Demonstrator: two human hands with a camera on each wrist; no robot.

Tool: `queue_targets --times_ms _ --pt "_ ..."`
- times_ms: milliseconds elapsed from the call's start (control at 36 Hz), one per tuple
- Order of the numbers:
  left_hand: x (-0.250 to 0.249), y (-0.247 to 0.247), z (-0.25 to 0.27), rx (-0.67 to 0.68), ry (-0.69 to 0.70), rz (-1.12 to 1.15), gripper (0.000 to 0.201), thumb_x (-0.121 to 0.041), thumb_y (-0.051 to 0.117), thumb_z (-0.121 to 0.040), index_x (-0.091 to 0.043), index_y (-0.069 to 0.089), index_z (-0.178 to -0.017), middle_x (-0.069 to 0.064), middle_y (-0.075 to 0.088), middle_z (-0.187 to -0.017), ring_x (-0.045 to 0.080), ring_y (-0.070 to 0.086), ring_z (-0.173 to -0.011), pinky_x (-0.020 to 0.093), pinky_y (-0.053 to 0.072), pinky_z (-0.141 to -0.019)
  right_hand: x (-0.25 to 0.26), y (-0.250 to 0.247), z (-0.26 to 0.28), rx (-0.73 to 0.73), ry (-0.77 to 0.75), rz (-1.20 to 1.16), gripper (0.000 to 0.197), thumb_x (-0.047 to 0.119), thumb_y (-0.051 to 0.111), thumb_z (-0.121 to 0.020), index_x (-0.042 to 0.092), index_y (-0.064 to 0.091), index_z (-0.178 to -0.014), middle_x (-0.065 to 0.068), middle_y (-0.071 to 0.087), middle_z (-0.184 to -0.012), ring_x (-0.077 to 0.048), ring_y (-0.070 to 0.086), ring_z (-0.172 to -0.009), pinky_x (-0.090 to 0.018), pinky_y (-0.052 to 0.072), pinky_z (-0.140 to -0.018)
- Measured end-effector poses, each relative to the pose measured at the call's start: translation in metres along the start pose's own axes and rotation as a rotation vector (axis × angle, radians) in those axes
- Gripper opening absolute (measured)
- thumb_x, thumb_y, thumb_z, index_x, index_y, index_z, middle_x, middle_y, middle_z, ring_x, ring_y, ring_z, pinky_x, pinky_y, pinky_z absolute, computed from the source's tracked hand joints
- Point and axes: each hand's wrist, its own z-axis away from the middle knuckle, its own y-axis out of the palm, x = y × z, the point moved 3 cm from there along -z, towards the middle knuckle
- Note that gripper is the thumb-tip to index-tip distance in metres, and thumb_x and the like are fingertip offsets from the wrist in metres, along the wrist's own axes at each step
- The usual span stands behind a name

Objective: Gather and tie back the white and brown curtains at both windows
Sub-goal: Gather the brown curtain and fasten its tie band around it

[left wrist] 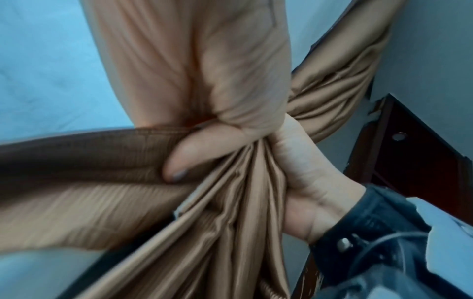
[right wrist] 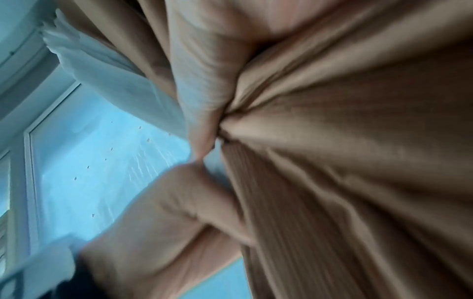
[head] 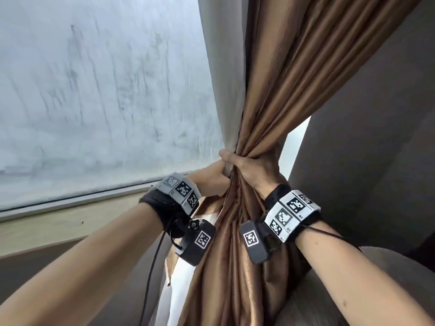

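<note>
A brown curtain (head: 282,78) and a white curtain (head: 223,67) hang together at the window's right edge, gathered into one narrow bundle. My right hand (head: 254,170) grips the bundle from the right, thumb laid across its front. My left hand (head: 213,176) grips it from the left, on the white curtain's side, touching the right hand. In the left wrist view the right hand (left wrist: 304,172) is wrapped round the brown folds (left wrist: 243,222), and a darker brown ribbed strip (left wrist: 76,153) runs off to the left. The right wrist view is blurred and shows brown fabric (right wrist: 358,161) and white fabric (right wrist: 102,70).
The streaked window pane (head: 94,90) fills the left, with a pale sill (head: 58,222) below it. A grey wall (head: 376,137) stands to the right of the curtains, and a rounded grey surface (head: 376,260) lies at lower right. The left wrist view shows a dark wooden frame (left wrist: 414,161).
</note>
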Motion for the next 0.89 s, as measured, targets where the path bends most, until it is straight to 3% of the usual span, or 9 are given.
queue_targets --times_ms 56,111,167,222,361,444,555,750,889 --pt "0.002 -0.003 -0.001 -0.02 0.046 0.028 0.037 0.017 0.048 -0.088 0.016 0.046 -0.125 0.015 0.059 -0.09 -0.005 0.067 -0.065 0.017 0.041 -0.046 0.006 -0.004 0.003 -0.018 0.001 -0.005 0.109 0.079 0.071 -0.035 0.022 0.054 -0.127 0.007 0.066 -0.114 -0.015 0.064 -0.107 -0.026 0.049 -0.093" --pt "0.005 -0.007 -0.004 -0.019 0.031 0.011 0.044 0.012 0.05 -0.087 -0.007 0.05 -0.127 -0.001 0.062 -0.072 -0.009 0.053 -0.048 0.007 0.037 -0.047 0.006 -0.008 0.005 -0.032 0.009 -0.011 0.101 0.071 0.07 -0.042 0.019 0.052 -0.127 0.001 0.067 -0.114 -0.024 0.064 -0.107 -0.031 0.05 -0.091" --pt "0.008 -0.012 -0.009 -0.016 0.005 -0.026 0.044 0.01 0.047 -0.086 -0.022 0.049 -0.115 -0.013 0.055 -0.069 -0.006 0.053 -0.058 0.009 0.041 -0.052 0.009 -0.01 0.005 -0.034 0.021 -0.002 0.094 0.065 0.071 -0.049 0.016 0.052 -0.126 -0.004 0.068 -0.114 -0.028 0.063 -0.108 -0.033 0.05 -0.089" --pt "0.008 -0.016 -0.009 -0.008 -0.014 -0.05 0.047 0.013 0.043 -0.083 -0.028 0.05 -0.106 -0.006 0.059 -0.08 0.01 0.058 -0.077 0.019 0.051 -0.066 0.011 -0.011 0.004 -0.042 0.029 0.009 0.09 0.064 0.071 -0.051 0.015 0.053 -0.125 -0.007 0.068 -0.116 -0.03 0.063 -0.108 -0.033 0.051 -0.088" --pt "0.013 -0.021 -0.007 0.028 0.007 -0.196 0.064 0.005 0.041 -0.076 -0.026 0.054 -0.129 0.0 0.066 -0.119 0.02 0.058 -0.116 0.037 0.046 -0.102 0.01 -0.014 0.0 -0.054 0.04 -0.018 0.092 0.067 0.069 -0.046 0.017 0.056 -0.122 -0.004 0.069 -0.115 -0.027 0.064 -0.108 -0.033 0.052 -0.09" --pt "0.018 -0.023 -0.007 -0.011 -0.011 -0.285 0.049 0.005 0.048 -0.079 -0.019 0.058 -0.121 0.003 0.067 -0.115 0.024 0.058 -0.115 0.039 0.046 -0.1 0.01 -0.017 0.0 -0.051 0.037 -0.018 0.089 0.063 0.075 -0.052 0.016 0.055 -0.125 -0.003 0.068 -0.118 -0.026 0.063 -0.111 -0.028 0.048 -0.089" --pt "0.029 -0.029 -0.006 -0.145 0.024 -0.409 0.068 0.001 0.059 -0.08 -0.013 0.043 -0.145 0.008 0.055 -0.138 0.024 0.051 -0.128 0.037 0.044 -0.106 0.008 -0.018 -0.002 -0.046 0.033 -0.03 0.088 0.061 0.077 -0.057 0.014 0.053 -0.128 -0.004 0.067 -0.122 -0.027 0.062 -0.114 -0.027 0.046 -0.09" --pt "0.044 -0.031 -0.001 -0.255 0.057 -0.52 0.061 0.002 0.059 -0.076 -0.013 0.046 -0.134 0.005 0.052 -0.13 0.021 0.055 -0.114 0.031 0.047 -0.096 0.008 -0.019 -0.003 -0.042 0.014 -0.021 0.087 0.057 0.078 -0.059 0.013 0.05 -0.129 -0.006 0.066 -0.122 -0.029 0.061 -0.114 -0.026 0.043 -0.087" --pt "0.045 -0.04 0.005 -0.34 0.06 -0.63 0.018 -0.004 0.058 -0.081 -0.012 0.063 -0.097 0.006 0.066 -0.095 0.024 0.063 -0.087 0.035 0.053 -0.076 0.009 -0.022 -0.001 -0.05 0.003 -0.015 0.09 0.055 0.079 -0.062 0.011 0.045 -0.133 -0.007 0.064 -0.124 -0.029 0.06 -0.115 -0.028 0.044 -0.09"
